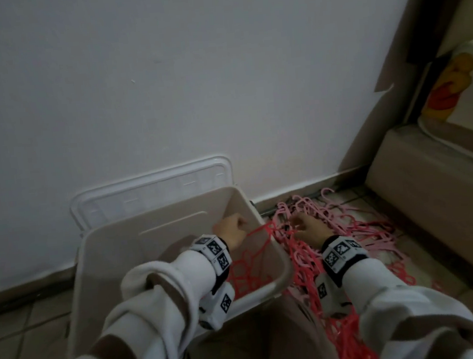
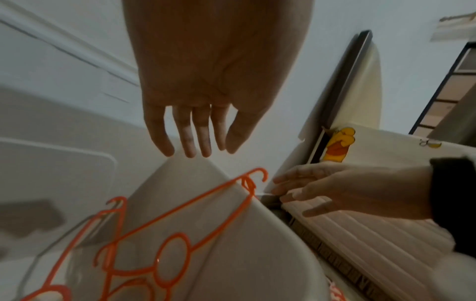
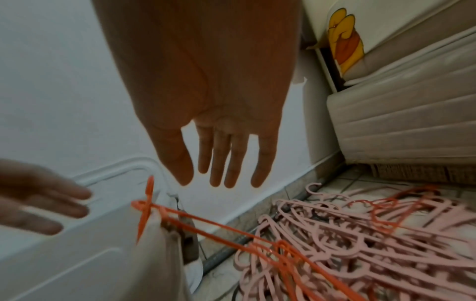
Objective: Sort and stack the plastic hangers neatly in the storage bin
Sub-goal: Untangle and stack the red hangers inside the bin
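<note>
A beige storage bin point(image 1: 283, 264) stands on the tiled floor against the wall. Several orange hangers point(image 1: 247, 267) lie inside it. One orange hanger point(image 2: 247, 184) rests across the bin's right rim, its hook point(image 3: 147, 203) poking up at the corner. My left hand point(image 2: 195, 132) hovers above that corner with straight fingers and holds nothing. My right hand point(image 3: 219, 158) hangs just right of the bin, fingers spread, over a tangled pile of pink hangers point(image 3: 360, 234). More orange hangers point(image 1: 349, 338) lie on the floor near my right forearm.
The bin's white lid point(image 1: 150, 187) leans on the wall behind the bin. A padded bed base point(image 1: 430, 191) borders the hanger pile on the right. My knees fill the bottom of the head view.
</note>
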Tool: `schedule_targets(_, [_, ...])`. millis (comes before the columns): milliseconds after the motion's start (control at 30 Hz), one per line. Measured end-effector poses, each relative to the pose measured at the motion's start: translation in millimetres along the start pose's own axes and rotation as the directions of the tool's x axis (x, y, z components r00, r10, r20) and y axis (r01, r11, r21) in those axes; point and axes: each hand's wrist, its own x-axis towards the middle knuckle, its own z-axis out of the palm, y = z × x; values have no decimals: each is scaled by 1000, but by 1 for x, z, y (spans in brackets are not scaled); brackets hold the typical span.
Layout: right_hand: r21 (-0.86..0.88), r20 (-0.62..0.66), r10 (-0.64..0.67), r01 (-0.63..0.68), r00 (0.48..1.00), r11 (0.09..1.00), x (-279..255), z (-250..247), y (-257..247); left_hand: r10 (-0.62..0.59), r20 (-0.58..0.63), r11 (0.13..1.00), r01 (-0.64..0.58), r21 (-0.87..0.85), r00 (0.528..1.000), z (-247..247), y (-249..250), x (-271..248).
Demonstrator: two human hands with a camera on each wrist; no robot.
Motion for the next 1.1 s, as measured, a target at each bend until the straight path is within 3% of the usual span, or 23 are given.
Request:
schedule_targets(100, [108, 84, -53, 44, 995, 993, -4, 13, 1, 37, 58, 999, -36, -11, 998, 25, 13, 4])
schedule_targets(233, [57, 139, -99, 92, 985, 994, 4, 32, 4, 102, 53, 991, -106, 76, 993, 48, 23, 9])
schedule_targets(500, [10, -6, -168, 168, 986, 986, 13, 38, 5, 149, -70, 988, -146, 41, 986, 65, 14, 11])
schedule_targets(633, [110, 48, -223, 217, 974, 970, 9, 40, 8, 212, -103, 977, -214, -8, 972, 62, 9, 5])
schedule_targets(967, [3, 5, -329, 329, 944, 944, 4, 38, 9, 334, -128, 940, -340, -32, 934, 59, 7, -9])
schedule_targets(1100, [34, 64, -344, 342, 937, 939, 2, 34, 10, 343, -129, 935, -352, -54, 931, 60, 6, -14])
